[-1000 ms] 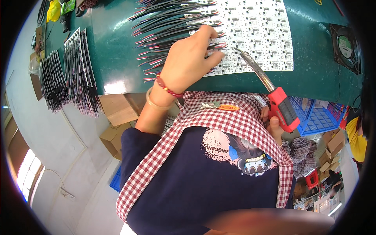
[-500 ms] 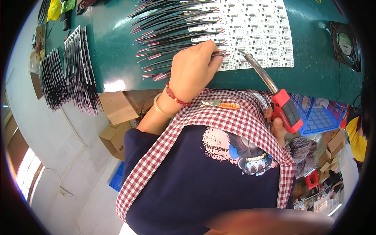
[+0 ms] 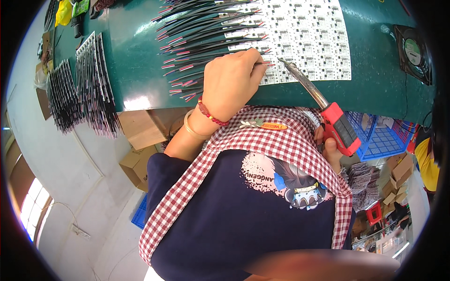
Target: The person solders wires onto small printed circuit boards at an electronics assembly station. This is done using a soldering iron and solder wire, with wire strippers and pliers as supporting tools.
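Observation:
My left hand (image 3: 233,77) is closed in a pinch on a black cable, whose bare coloured wire ends (image 3: 269,63) stick out past the fingertips over a white circuit board panel (image 3: 314,40). My right hand (image 3: 332,149) grips a soldering iron (image 3: 343,130) by its red and black handle. The iron slants up and left, with its tip (image 3: 282,61) over the panel, just right of those wire ends; whether it touches the board cannot be made out. Many similar black cables (image 3: 197,35) lie in a row along the panel's left side, their far ends fanning leftward.
Boards with cables attached (image 3: 93,79) hang over the left end of the green table (image 3: 136,61). A black fan (image 3: 412,55) stands at the right. Below the table edge are a blue crate (image 3: 382,140) and cardboard boxes (image 3: 140,164). A person in yellow (image 3: 427,164) is at far right.
The soldering iron has shifted slightly left, its tip now closer to the wire ends at my left fingertips. My left hand has barely moved and keeps its pinch.

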{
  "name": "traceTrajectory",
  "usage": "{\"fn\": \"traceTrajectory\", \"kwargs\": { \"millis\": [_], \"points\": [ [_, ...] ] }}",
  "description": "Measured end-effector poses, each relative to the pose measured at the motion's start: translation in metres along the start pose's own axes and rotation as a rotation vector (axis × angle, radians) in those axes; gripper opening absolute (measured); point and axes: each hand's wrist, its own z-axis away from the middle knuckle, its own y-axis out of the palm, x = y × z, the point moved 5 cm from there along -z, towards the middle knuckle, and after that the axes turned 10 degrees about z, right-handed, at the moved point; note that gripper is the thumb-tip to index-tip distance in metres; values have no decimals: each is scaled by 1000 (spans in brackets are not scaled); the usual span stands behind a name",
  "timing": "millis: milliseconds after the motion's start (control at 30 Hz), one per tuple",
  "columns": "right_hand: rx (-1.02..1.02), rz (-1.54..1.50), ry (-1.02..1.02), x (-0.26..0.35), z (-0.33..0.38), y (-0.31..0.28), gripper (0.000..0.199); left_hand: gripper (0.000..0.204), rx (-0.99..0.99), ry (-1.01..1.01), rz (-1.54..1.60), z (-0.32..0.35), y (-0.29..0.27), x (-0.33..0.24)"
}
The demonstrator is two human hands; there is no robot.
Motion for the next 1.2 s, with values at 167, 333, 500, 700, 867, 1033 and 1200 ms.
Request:
{"fn": "traceTrajectory", "kwargs": {
  "millis": [167, 333, 500, 700, 867, 1033, 1200],
  "points": [
    [-50, -114, -2, -1, -3, 1, 52, 8, -8, -10, -128, -2, 5, 0],
    [-10, -17, -26, 2, -3, 0, 50, 8, 21, -23, -139, -7, 4, 2],
    [-21, 19, -44, 4, -4, 1, 47, 9, 24, -17, -133, -8, 5, 3],
    [15, 62, -8, 6, -3, 1, 46, 10, 48, -27, -143, -10, 5, 2],
    [41, -67, 26, 11, 1, 4, 53, 10, 44, -27, -157, -8, 5, 2],
    [33, -113, 129, 26, -1, 4, 63, 10, 73, -27, -187, -11, 5, 1],
    [93, -132, 112, 20, 1, 1, 62, 8, 67, -35, -139, -5, 2, -2]
  ]
}}
